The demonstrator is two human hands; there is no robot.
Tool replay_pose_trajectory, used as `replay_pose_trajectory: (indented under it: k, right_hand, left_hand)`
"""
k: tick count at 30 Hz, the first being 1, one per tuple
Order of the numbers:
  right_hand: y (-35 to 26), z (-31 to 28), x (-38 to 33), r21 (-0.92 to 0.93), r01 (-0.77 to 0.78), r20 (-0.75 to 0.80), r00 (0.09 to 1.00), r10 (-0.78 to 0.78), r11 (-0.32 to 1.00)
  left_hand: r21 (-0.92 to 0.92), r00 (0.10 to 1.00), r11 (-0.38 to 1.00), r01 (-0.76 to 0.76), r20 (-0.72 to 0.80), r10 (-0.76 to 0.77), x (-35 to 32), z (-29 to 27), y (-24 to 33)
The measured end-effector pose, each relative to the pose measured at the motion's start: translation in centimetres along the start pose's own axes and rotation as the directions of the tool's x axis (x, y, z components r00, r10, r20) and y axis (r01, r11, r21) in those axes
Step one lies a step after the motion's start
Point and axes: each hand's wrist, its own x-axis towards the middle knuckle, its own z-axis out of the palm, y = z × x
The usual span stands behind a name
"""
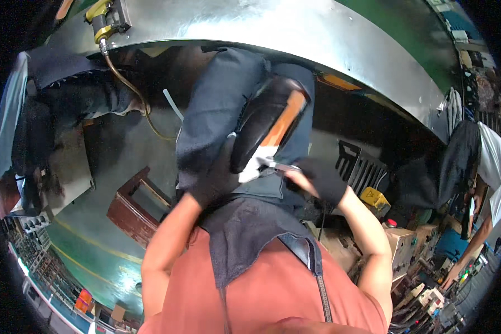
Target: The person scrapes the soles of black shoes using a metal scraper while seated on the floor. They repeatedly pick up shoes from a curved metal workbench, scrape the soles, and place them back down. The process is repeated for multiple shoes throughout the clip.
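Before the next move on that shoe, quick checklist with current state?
1. Left hand gripping the black shoe: ok, gloved hand wraps its lower end.
2. Right hand on the tool: ok, gloved, pinching a thin metal tool.
3. Tool tip at the white patch of the shoe: ok, they meet.
4. Shoe backed by dark cloth: ok.
5. Tool type and edge: cannot tell.
6. Person at right away from the hands: ok.
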Motion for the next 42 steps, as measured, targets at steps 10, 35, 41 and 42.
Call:
replay_pose_trajectory:
  k: [10, 35, 41, 42]
  right_hand:
    - [-1.3, -3.3, -6.2, 0.633, -0.298, -0.050, 0.905, 0.422, 0.714]
    - [-8.9, -6.1, 1.3, -0.796, 0.141, 0.181, 0.984, 0.008, 0.588]
    - [-0.6, -1.4, 4.7, -0.047, 0.334, 0.047, 0.942, -0.332, 0.941]
    - [-0.6, -3.2, 4.2, -0.030, 0.230, 0.080, 0.971, -0.227, 0.973]
  left_hand:
    - [-0.142, 0.980, 0.990, 0.011, -0.194, -0.039, 6.1, 1.1, 1.3]
    - [-0.238, 0.969, 0.960, 0.147, -0.161, -0.188, 5.5, 7.3, -4.3]
    - [-0.285, 0.999, 0.958, -0.037, 0.019, 0.044, 5.2, 4.0, -6.6]
    - [-0.464, 0.996, 0.881, 0.091, 0.046, -0.079, 6.3, 2.8, -4.4]
